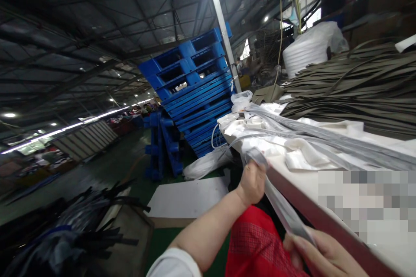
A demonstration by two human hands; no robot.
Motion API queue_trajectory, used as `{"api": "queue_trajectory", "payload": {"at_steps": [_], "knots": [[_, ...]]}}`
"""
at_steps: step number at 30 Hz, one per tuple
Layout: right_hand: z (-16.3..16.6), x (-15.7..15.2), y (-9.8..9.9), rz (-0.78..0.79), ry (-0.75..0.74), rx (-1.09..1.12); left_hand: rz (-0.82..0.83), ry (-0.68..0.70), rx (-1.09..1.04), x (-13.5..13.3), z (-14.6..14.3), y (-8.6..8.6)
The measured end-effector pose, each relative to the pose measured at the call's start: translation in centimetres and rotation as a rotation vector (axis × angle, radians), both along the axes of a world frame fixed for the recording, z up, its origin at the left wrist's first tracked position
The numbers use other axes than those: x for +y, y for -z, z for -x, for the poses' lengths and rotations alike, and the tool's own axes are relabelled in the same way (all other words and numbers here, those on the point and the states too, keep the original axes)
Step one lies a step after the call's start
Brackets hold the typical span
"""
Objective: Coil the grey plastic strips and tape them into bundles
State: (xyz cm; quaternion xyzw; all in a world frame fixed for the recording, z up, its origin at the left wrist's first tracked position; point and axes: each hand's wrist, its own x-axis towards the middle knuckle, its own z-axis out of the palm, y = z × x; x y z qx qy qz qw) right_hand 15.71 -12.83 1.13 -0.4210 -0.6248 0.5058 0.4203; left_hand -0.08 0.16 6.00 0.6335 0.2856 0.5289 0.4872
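A grey strip of thin material (282, 205) runs between my two hands beside the table edge. My left hand (253, 181) is closed around its upper part, near the table's corner. Lower and to the right, my right hand (320, 251) pinches the same strip between thumb and fingers. On the white table (302, 181) next to them lie long grey strips (325, 140) and a curled white band (302, 156). Part of my right hand is cut off by the frame's lower edge.
Blue pallets (201, 95) are stacked behind the table. A thick pile of dark olive strips (357, 82) lies at the right, near a wrapped white roll (307, 54). Dark strips (81, 216) fill a bin at lower left. A white board (191, 194) lies on the floor.
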Motion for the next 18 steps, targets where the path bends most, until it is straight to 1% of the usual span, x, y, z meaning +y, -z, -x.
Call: {"api": "queue_trajectory", "payload": {"at_steps": [1, 3, 5, 7, 9, 10, 12, 15, 18], "knots": [[-0.6, -0.1, -0.5, 0.004, 0.048, 0.023, -0.059, 0.059, 0.144, -0.9, 0.0, 1.0], [-2.3, -0.2, -0.8, 0.029, 0.111, 0.02, -0.171, 0.156, 0.432, -2.4, 0.2, 2.6], [-4.1, 0.0, -0.3, 0.051, 0.116, -0.068, -0.229, 0.168, 0.621, -3.2, 0.5, 3.3], [-5.5, 0.0, 0.5, 0.041, 0.135, -0.228, -0.199, 0.164, 0.726, -3.2, 0.7, 3.5], [-6.2, 0.1, 1.4, -0.006, 0.186, -0.421, -0.093, 0.212, 0.819, -2.8, 0.8, 3.5], [-6.4, 0.1, 1.8, -0.038, 0.204, -0.513, -0.007, 0.258, 0.86, -2.6, 0.8, 3.6], [-6.4, 0.1, 2.4, -0.092, 0.192, -0.659, 0.204, 0.358, 0.896, -2.4, 1.0, 3.7], [-6.0, 0.1, 3.1, -0.136, 0.177, -0.741, 0.498, 0.502, 0.795, -2.6, 1.4, 4.0], [-4.8, 0.0, 3.7, -0.13, 0.205, -0.692, 0.726, 0.613, 0.584, -2.7, 1.9, 4.0]]}}
